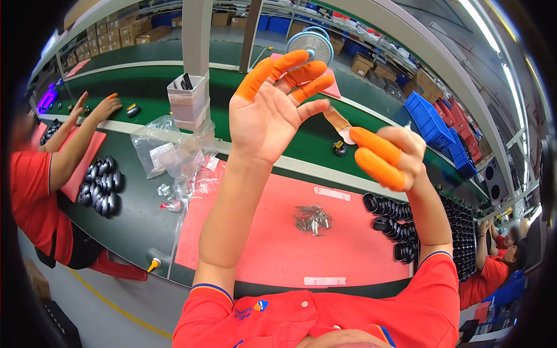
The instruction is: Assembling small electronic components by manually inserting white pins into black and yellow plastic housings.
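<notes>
My left hand (268, 119) is raised over the bench, palm in view, fingers apart and loosely bent. Orange finger cots cover its digits except the bare little finger. A tan strip with a whitish end, like an adhesive bandage (337, 123), stretches from that little fingertip to my right hand (390, 156). The right hand is closed, with orange cots on two of its fingers, and pinches the strip's whitish end. Below both hands, a pile of thin metal pins (313, 220) lies on the red mat (261, 243).
Rows of black rounded parts (390, 207) stand at the mat's right, beside a black tray (458, 238). Clear plastic bags (174, 151) and a white bin (188, 104) are left. Beyond runs a green conveyor (307, 139) carrying a small black device (339, 148). A co-worker (35, 185) works at left.
</notes>
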`<state>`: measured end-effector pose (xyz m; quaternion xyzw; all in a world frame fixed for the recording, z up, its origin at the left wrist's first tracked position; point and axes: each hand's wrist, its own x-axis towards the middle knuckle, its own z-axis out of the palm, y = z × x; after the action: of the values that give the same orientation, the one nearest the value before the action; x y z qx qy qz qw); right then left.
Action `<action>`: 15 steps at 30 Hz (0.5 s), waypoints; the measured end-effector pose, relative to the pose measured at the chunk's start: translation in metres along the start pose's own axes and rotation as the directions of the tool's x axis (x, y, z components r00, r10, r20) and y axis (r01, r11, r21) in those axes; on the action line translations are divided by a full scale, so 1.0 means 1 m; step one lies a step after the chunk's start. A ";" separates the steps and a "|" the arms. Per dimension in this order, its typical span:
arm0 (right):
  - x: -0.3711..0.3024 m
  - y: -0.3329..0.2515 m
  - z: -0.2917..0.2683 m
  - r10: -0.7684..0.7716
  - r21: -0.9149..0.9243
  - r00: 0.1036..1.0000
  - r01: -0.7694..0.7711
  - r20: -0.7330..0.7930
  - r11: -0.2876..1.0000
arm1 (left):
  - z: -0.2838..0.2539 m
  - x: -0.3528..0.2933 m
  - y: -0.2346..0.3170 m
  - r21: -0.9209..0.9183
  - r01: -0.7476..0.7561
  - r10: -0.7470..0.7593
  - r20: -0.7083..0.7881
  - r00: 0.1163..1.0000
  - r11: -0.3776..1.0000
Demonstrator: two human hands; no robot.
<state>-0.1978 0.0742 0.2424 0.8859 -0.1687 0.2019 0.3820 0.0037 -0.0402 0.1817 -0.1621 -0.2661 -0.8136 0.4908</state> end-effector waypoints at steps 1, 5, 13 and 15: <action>-0.007 -0.001 0.002 -0.058 -0.044 0.997 0.056 -0.053 0.997 | -0.002 0.003 -0.001 -0.067 0.043 -0.040 0.035 0.999 0.997; -0.011 -0.014 -0.004 -0.086 -0.099 0.993 0.079 -0.077 0.992 | -0.013 0.004 -0.010 -0.113 0.072 -0.076 -0.032 0.997 0.991; 0.004 -0.033 0.018 0.603 0.354 0.796 -0.548 -0.060 0.758 | 0.003 0.000 -0.024 -0.139 -0.059 0.095 0.262 0.960 0.988; 0.015 -0.044 0.029 0.788 0.451 0.600 -0.746 0.136 0.490 | 0.005 -0.002 -0.026 -0.092 -0.167 0.190 0.401 0.896 0.982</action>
<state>-0.1583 0.0788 0.2047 0.7708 -0.4745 0.4237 0.0354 -0.0181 -0.0262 0.1773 -0.3657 -0.3241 -0.7203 0.4923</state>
